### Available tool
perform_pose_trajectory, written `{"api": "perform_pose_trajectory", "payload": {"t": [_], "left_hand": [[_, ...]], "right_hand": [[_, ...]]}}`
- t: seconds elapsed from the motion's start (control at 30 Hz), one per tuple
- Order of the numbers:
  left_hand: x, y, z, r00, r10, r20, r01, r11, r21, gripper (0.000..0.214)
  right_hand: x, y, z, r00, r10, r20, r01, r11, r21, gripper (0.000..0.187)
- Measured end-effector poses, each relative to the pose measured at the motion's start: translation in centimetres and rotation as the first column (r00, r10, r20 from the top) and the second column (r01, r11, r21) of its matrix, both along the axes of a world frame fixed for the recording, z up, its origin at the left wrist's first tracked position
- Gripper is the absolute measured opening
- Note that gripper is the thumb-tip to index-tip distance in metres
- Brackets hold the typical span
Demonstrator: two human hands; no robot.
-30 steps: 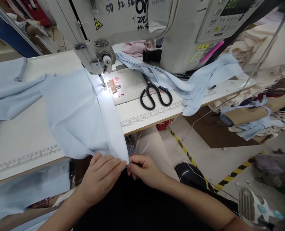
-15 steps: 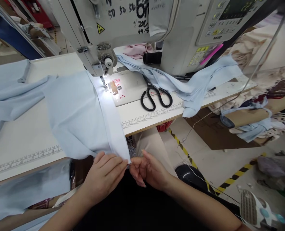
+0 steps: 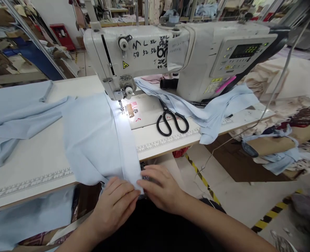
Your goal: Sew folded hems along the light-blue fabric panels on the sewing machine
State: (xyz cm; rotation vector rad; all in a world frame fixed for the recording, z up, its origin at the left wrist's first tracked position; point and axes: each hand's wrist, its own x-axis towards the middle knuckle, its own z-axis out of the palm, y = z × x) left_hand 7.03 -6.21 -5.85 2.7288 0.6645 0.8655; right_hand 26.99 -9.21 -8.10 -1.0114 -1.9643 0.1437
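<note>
A **pale blue cloth** (image 3: pixel 94 140) lies across the front of a white sewing table (image 3: pixel 34 185), running from under the needle (image 3: pixel 121 106) of a **sewing machine** (image 3: pixel 144 52) to the table's front edge, where its end hangs just over. A folded band (image 3: pixel 128 154) runs along the cloth's right side.

At that end, the left hand (image 3: pixel 114 206) and right hand (image 3: pixel 162 189) sit side by side, almost touching. Both sets of fingers are closed together and gripping the cloth: the left along its lower edge, the right over the band's end.

Black-handled scissors (image 3: pixel 172 120) lie right of the needle, near a printed ruler (image 3: pixel 167 142) on the front edge. More pale blue cloth (image 3: pixel 15 115) covers the table's left side, and another length (image 3: pixel 212 112) lies behind the scissors.
</note>
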Motion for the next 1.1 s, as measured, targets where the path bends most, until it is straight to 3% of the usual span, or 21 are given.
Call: {"api": "perform_pose_trajectory", "payload": {"t": [0.07, 0.13, 0.2, 0.27, 0.33, 0.43, 0.63, 0.8, 1.1], "left_hand": [[0.1, 0.3, 0.7, 1.000, -0.019, -0.009, 0.018, 1.000, -0.017, 0.015], [0.1, 1.5, 1.9, 0.998, -0.066, -0.011, 0.065, 0.992, -0.106, 0.014], [0.0, 3.6, 3.1, 0.998, -0.070, 0.008, 0.070, 0.969, -0.236, 0.013], [-0.2, 6.5, 3.9, 1.000, 0.023, 0.006, -0.020, 0.955, -0.297, 0.016], [-0.6, 9.5, 3.9, 0.991, 0.112, -0.071, -0.127, 0.956, -0.265, 0.023], [-1.5, 12.4, 3.2, 0.964, 0.081, -0.255, -0.133, 0.972, -0.192, 0.037], [-2.9, 12.4, 2.9, 0.926, 0.010, -0.377, -0.057, 0.992, -0.112, 0.043], [-3.2, 12.3, 3.0, 0.920, -0.012, -0.393, -0.023, 0.996, -0.084, 0.045], [-3.8, 16.5, 2.4, 0.914, -0.013, -0.406, -0.016, 0.998, -0.066, 0.047]], "right_hand": [[0.0, 0.7, 0.0, 0.994, 0.072, 0.083, -0.080, 0.991, 0.108, 0.017], [0.0, 1.1, 0.2, 0.986, 0.115, 0.120, -0.131, 0.983, 0.132, 0.015], [0.0, 1.3, 0.5, 0.977, 0.153, 0.148, -0.172, 0.977, 0.125, 0.018], [-0.1, 1.3, 0.8, 0.968, 0.186, 0.168, -0.204, 0.974, 0.097, 0.019], [-0.3, 1.3, 1.0, 0.965, 0.203, 0.168, -0.215, 0.975, 0.056, 0.018], [-0.8, 1.5, 1.3, 0.965, 0.229, 0.125, -0.233, 0.972, 0.018, 0.017], [-1.8, 2.4, 1.7, 0.967, 0.233, 0.104, -0.245, 0.961, 0.128, 0.018], [-2.4, 2.8, 1.3, 0.973, 0.209, 0.093, -0.219, 0.969, 0.114, 0.020], [-2.7, 6.0, 2.3, 0.969, 0.213, 0.121, -0.227, 0.968, 0.109, 0.021]]}}
